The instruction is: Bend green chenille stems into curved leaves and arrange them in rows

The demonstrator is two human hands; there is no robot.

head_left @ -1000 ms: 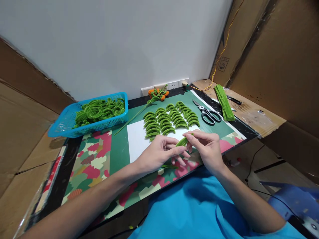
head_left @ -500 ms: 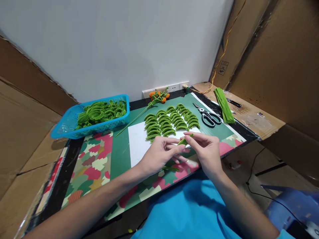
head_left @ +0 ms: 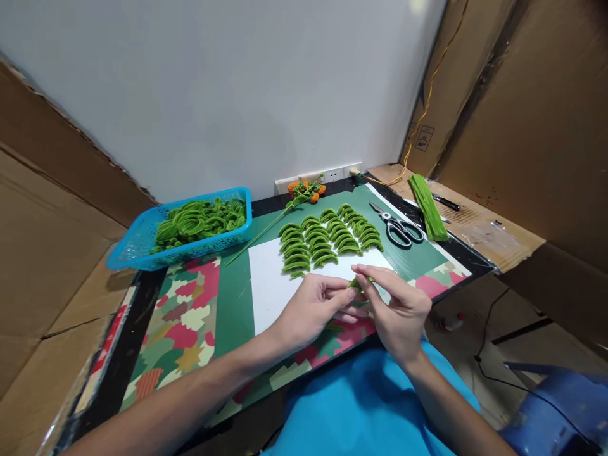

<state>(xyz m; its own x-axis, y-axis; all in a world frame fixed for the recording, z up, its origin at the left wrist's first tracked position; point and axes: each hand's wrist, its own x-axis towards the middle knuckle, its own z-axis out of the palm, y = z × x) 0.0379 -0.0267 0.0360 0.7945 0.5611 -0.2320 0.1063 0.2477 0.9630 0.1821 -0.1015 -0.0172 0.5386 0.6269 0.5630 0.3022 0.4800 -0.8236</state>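
Observation:
Between my two hands is a short green pipe cleaner piece (head_left: 354, 284), partly covered by fingers. My left hand (head_left: 319, 305) pinches its near end between thumb and fingers. The thumb and fingertips of my right hand (head_left: 396, 301) close on its other end. Just beyond, several curved green pipe cleaner leaves (head_left: 316, 239) lie in columns on and around a white sheet of paper (head_left: 266, 285). Another bit of green (head_left: 335, 327) shows below my left hand, mostly hidden by it.
A blue basket (head_left: 209, 244) of green pipe cleaner pieces stands at the left. Black-handled scissors (head_left: 399, 229) lie right of the leaves. Farther right are a bundle of straight green pipe cleaners (head_left: 428, 209) and a black-handled knife (head_left: 447, 202). A stem with orange flowers (head_left: 308, 191) lies at the back.
Both hands have shifted slightly right and nearer me in the picture, still holding the green piece. The view has tilted a little; the leaves on the table look the same.

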